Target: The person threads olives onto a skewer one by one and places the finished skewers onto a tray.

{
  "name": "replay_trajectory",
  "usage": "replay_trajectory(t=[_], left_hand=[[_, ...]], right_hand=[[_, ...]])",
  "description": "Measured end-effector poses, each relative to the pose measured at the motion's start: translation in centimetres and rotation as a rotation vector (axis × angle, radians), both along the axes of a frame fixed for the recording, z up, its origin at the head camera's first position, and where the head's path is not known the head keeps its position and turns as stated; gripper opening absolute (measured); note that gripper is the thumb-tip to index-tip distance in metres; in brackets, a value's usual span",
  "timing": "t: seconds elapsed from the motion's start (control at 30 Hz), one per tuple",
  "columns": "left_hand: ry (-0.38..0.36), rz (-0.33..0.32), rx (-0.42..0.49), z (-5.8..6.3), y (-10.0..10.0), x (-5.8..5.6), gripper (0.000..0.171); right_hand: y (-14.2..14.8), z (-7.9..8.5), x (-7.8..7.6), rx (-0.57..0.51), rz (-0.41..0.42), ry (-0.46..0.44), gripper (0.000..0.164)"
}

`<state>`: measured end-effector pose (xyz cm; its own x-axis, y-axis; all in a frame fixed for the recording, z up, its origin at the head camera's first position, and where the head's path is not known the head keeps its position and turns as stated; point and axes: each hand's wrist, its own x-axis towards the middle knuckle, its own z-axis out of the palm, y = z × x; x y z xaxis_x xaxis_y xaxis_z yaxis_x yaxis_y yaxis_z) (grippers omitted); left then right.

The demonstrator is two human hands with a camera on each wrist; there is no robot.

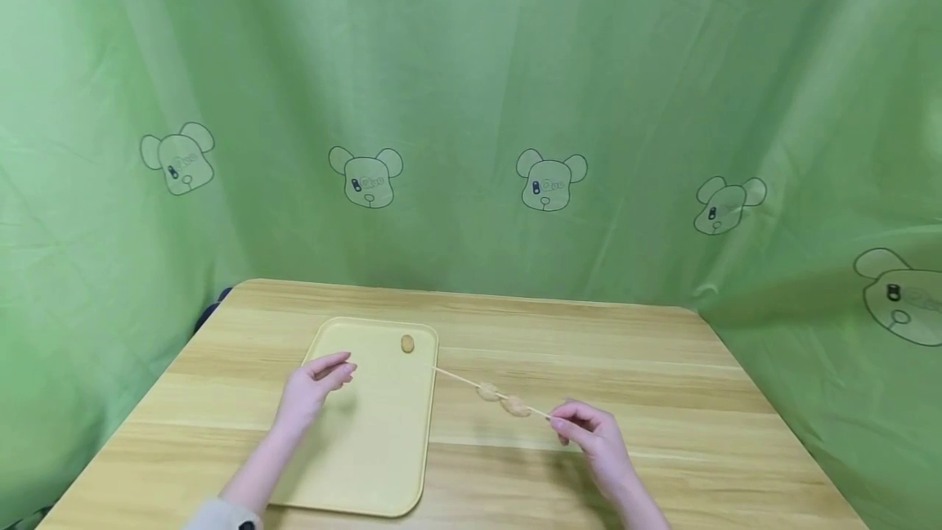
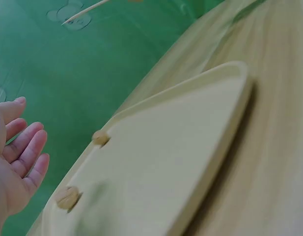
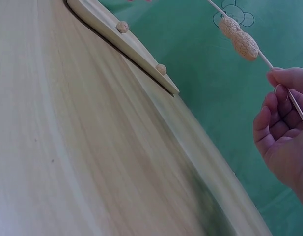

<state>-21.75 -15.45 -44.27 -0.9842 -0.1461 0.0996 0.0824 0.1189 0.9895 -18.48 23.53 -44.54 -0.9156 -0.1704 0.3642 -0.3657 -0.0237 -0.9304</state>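
Observation:
My right hand (image 1: 594,434) pinches a thin pale wooden skewer (image 1: 456,377) by its near end, between thumb and fingertips. Two tan, wrinkled, walnut-like lumps (image 3: 245,45) sit threaded on it, touching each other in the right wrist view. The skewer's bare pointed end reaches toward the tray's right edge. Over the left part of the cream tray (image 1: 368,440) hovers my left hand (image 1: 312,389), its fingers relaxed and holding nothing. A similar loose lump (image 1: 407,343) lies in the tray's far right corner. In the left wrist view, a second loose lump (image 2: 68,197) lies near the same far edge.
The tray rests on the left half of a wood-grain table (image 1: 589,334). Green curtains (image 1: 456,244) printed with bear heads hang behind and at both sides of the table.

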Motion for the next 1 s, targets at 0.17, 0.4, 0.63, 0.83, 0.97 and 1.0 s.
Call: replay_trajectory(t=[0.17,0.4,0.63,0.83,0.97,1.0], left_hand=[[-0.034,0.033,-0.049,0.2,-1.5,-1.3,0.045],[-0.053,0.038,-0.09,-0.4,-2.5,-2.5,0.043],[-0.121,0.022,-0.13,-2.2,-3.1,-3.3,0.05],[-0.159,0.003,-0.15,-3.2,-3.1,-3.8,0.057],[-0.151,-0.012,-0.161,-3.6,-3.0,-4.2,0.059],[-0.147,-0.015,-0.166,-3.7,-3.0,-4.3,0.059]], right_hand=[[0.2,0.1,0.1,0.024,-0.026,0.005,0.005],[0.3,0.2,0.3,0.12,-0.075,-0.053,0.01],[0.0,0.3,0.4,0.104,-0.07,-0.054,0.01],[-0.2,0.4,0.3,0.073,-0.047,-0.059,0.009],[-0.2,0.4,0.3,0.065,-0.05,-0.056,0.007],[-0.2,0.4,0.3,0.06,-0.05,-0.057,0.007]])
